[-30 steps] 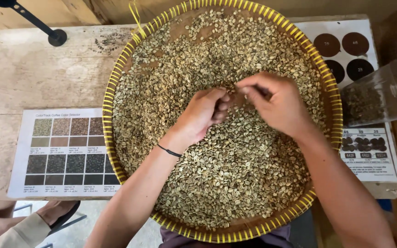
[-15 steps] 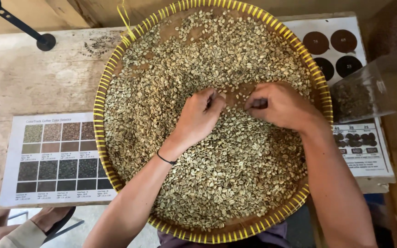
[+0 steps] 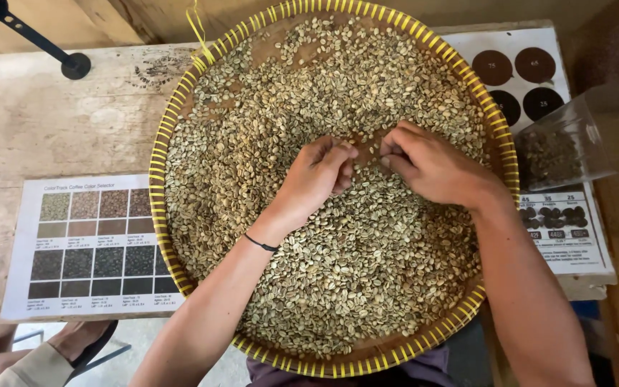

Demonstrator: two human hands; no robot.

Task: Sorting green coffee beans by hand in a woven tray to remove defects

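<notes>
A person is looking down at a large round woven tray with a brown base and a rim bound in yellow strips, sitting on a pale, worn wooden table. The tray is carrying a thick layer of small pale green unroasted coffee beans, with patches of bare brown base showing near the top edge and at the centre.

Both bare hands are resting on the beans in the middle of the tray, close together but not touching. The left hand, with a thin black band at the wrist, is curling its fingers inward, fingertips pressed together over the beans; whether it is pinching any is impossible to tell. The right hand is bunching its fingers toward the thumb at the edge of the small bare patch, and what it is gripping is also unclear.

A white printed card with a grid of colour swatches is lying left of the tray. A white card with dark brown circles is lying at the right, with a clear plastic bag of darker beans resting on it. A black metal stand foot is sitting top left. Another person's sleeve and sandalled foot are showing bottom left.
</notes>
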